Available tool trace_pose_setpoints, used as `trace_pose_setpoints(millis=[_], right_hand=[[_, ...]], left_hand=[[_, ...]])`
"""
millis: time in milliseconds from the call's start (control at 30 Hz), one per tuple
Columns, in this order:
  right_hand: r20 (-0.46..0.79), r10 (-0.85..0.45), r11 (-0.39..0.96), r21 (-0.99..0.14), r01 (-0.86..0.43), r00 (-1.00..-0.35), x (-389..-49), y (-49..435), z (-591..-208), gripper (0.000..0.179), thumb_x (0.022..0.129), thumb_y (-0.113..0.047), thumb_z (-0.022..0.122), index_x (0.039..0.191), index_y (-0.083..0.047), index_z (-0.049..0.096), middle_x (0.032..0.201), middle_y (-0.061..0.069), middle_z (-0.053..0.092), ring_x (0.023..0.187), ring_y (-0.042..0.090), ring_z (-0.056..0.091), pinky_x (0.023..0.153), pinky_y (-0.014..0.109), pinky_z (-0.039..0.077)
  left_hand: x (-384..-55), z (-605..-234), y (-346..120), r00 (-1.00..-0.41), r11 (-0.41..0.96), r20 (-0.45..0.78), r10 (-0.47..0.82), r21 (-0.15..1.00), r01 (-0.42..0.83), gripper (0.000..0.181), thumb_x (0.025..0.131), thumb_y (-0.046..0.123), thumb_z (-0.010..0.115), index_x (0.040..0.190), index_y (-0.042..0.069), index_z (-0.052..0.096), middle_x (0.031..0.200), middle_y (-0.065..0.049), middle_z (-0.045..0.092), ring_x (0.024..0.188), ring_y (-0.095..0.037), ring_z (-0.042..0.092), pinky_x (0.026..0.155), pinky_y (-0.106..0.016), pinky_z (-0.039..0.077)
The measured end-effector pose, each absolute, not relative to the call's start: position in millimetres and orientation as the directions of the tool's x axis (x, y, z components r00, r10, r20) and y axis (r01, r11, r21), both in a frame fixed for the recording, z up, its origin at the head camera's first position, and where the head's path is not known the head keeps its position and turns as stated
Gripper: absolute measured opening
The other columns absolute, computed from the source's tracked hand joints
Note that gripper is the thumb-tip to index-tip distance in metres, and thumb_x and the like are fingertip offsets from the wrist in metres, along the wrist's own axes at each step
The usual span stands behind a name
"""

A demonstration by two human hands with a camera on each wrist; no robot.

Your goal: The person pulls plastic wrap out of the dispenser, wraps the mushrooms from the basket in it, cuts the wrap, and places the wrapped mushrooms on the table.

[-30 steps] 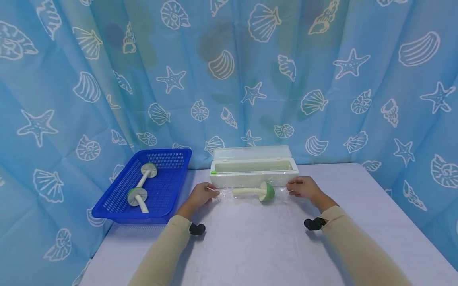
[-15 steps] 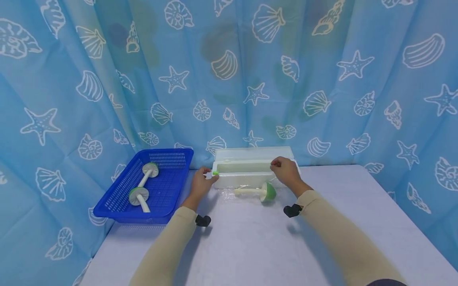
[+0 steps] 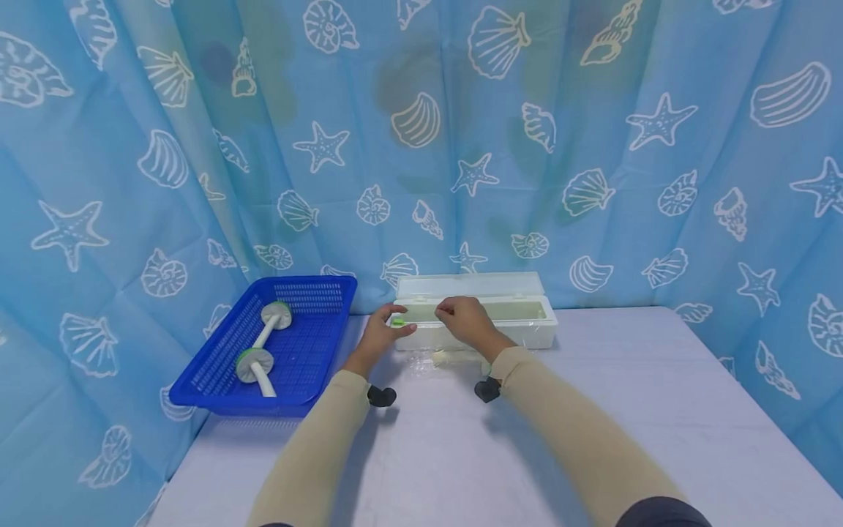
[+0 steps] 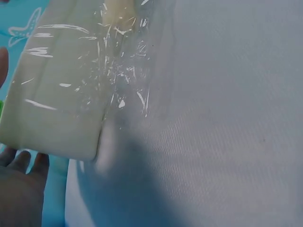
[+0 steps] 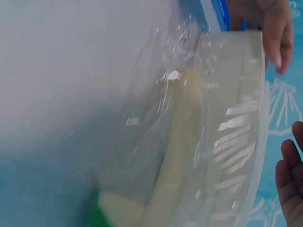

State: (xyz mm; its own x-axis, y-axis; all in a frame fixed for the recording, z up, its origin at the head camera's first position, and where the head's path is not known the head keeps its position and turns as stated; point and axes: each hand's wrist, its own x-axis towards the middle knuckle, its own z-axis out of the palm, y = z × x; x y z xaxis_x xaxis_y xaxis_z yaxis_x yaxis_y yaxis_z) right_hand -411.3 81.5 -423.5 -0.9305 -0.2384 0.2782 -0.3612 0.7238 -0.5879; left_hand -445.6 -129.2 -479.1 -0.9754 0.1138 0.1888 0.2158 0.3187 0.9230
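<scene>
A white cling film box stands with its lid up. A clear sheet of cling film runs down its front onto the table. A mushroom with a pale stem and green cap lies on the film; in the head view the right wrist hides most of its cap. My left hand holds the box's left end, around the green slider, with fingertips at the end wall in the left wrist view. Above the box's middle, my right hand has loosely bent fingers and nothing visible in them.
A blue plastic basket stands at the left with two mushrooms in it, one mushroom near its front. A white cloth covers the table. Behind hangs a blue shell-print curtain.
My right hand has left the film's right edge and swept left over the box. The left hand has let go of the film's left corner and moved up to the box's end.
</scene>
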Motion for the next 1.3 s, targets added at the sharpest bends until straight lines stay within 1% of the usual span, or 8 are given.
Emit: trace_pose_setpoints(millis=[200, 400, 500, 633, 700, 800, 933, 1300], right_hand=[[0.245, -0.313, 0.730, -0.557, -0.397, -0.918, -417, 54, -422, 0.021, 0.099, -0.022, 0.059, 0.105, -0.008, 0.073, 0.090, 0.001, 0.067, 0.077, 0.014, 0.059, 0.074, 0.034, 0.051], [0.252, -0.401, 0.735, -0.486, -0.473, -0.881, -423, 35, -426, 0.020, 0.099, -0.019, 0.059, 0.107, -0.007, 0.073, 0.093, 0.001, 0.067, 0.080, 0.014, 0.059, 0.074, 0.032, 0.050], [0.278, -0.459, 0.780, -0.328, -0.532, -0.844, -423, 26, -428, 0.022, 0.099, -0.019, 0.059, 0.114, -0.010, 0.072, 0.089, 0.001, 0.064, 0.077, 0.015, 0.057, 0.072, 0.032, 0.049], [0.331, -0.564, 0.802, 0.001, -0.597, -0.757, -421, 17, -433, 0.033, 0.095, -0.014, 0.063, 0.128, -0.015, 0.065, 0.083, 0.003, 0.060, 0.069, 0.018, 0.055, 0.066, 0.032, 0.049], [0.361, -0.582, 0.798, 0.083, -0.596, -0.729, -422, 13, -434, 0.034, 0.094, -0.014, 0.065, 0.128, -0.013, 0.064, 0.084, 0.004, 0.061, 0.071, 0.020, 0.058, 0.068, 0.034, 0.051], [0.388, -0.483, 0.850, -0.006, -0.527, -0.785, -426, 6, -437, 0.017, 0.095, -0.023, 0.065, 0.104, -0.010, 0.071, 0.077, 0.004, 0.060, 0.070, 0.021, 0.059, 0.065, 0.035, 0.051], [0.362, -0.282, 0.903, -0.213, -0.373, -0.889, -433, -2, -440, 0.035, 0.094, -0.038, 0.064, 0.070, -0.013, 0.061, 0.060, 0.002, 0.052, 0.058, 0.019, 0.054, 0.053, 0.035, 0.046], [0.253, -0.141, 0.917, -0.332, -0.223, -0.957, -445, -12, -439, 0.036, 0.090, -0.036, 0.066, 0.063, -0.015, 0.057, 0.053, -0.001, 0.049, 0.050, 0.016, 0.049, 0.049, 0.033, 0.041]], left_hand=[[-452, -486, -128, -0.977, 0.383, 0.184, 0.108, 0.899, 0.211, 0.030, 0.081, 0.019, 0.081, 0.102, 0.008, 0.064, 0.156, -0.017, 0.025, 0.144, -0.038, 0.016, 0.112, -0.055, 0.016], [-458, -489, -130, -0.973, 0.399, 0.200, 0.114, 0.888, 0.229, 0.026, 0.079, 0.015, 0.082, 0.093, 0.006, 0.063, 0.154, -0.018, 0.030, 0.142, -0.038, 0.022, 0.112, -0.054, 0.018], [-459, -488, -131, -0.967, 0.410, 0.217, 0.131, 0.876, 0.252, 0.021, 0.080, 0.009, 0.080, 0.092, 0.003, 0.063, 0.153, -0.019, 0.032, 0.142, -0.038, 0.023, 0.111, -0.055, 0.020], [-459, -486, -133, -0.956, 0.421, 0.248, 0.156, 0.859, 0.292, 0.017, 0.080, 0.000, 0.076, 0.093, -0.002, 0.065, 0.152, -0.021, 0.033, 0.142, -0.037, 0.024, 0.111, -0.052, 0.024], [-458, -486, -133, -0.953, 0.413, 0.258, 0.160, 0.859, 0.302, 0.016, 0.080, -0.003, 0.074, 0.093, -0.004, 0.064, 0.151, -0.023, 0.032, 0.141, -0.038, 0.023, 0.109, -0.052, 0.027], [-456, -487, -134, -0.953, 0.398, 0.257, 0.163, 0.866, 0.302, 0.013, 0.081, -0.003, 0.071, 0.093, -0.004, 0.065, 0.152, -0.025, 0.030, 0.141, -0.040, 0.022, 0.108, -0.053, 0.030], [-453, -487, -132, -0.948, 0.383, 0.262, 0.183, 0.869, 0.314, 0.011, 0.084, -0.004, 0.066, 0.094, -0.004, 0.066, 0.152, -0.026, 0.029, 0.141, -0.041, 0.022, 0.106, -0.053, 0.032], [-459, -487, -136, -0.958, 0.479, 0.245, 0.151, 0.829, 0.287, 0.013, 0.083, -0.002, 0.070, 0.095, 0.000, 0.066, 0.151, -0.023, 0.034, 0.139, -0.041, 0.029, 0.105, -0.052, 0.034]])
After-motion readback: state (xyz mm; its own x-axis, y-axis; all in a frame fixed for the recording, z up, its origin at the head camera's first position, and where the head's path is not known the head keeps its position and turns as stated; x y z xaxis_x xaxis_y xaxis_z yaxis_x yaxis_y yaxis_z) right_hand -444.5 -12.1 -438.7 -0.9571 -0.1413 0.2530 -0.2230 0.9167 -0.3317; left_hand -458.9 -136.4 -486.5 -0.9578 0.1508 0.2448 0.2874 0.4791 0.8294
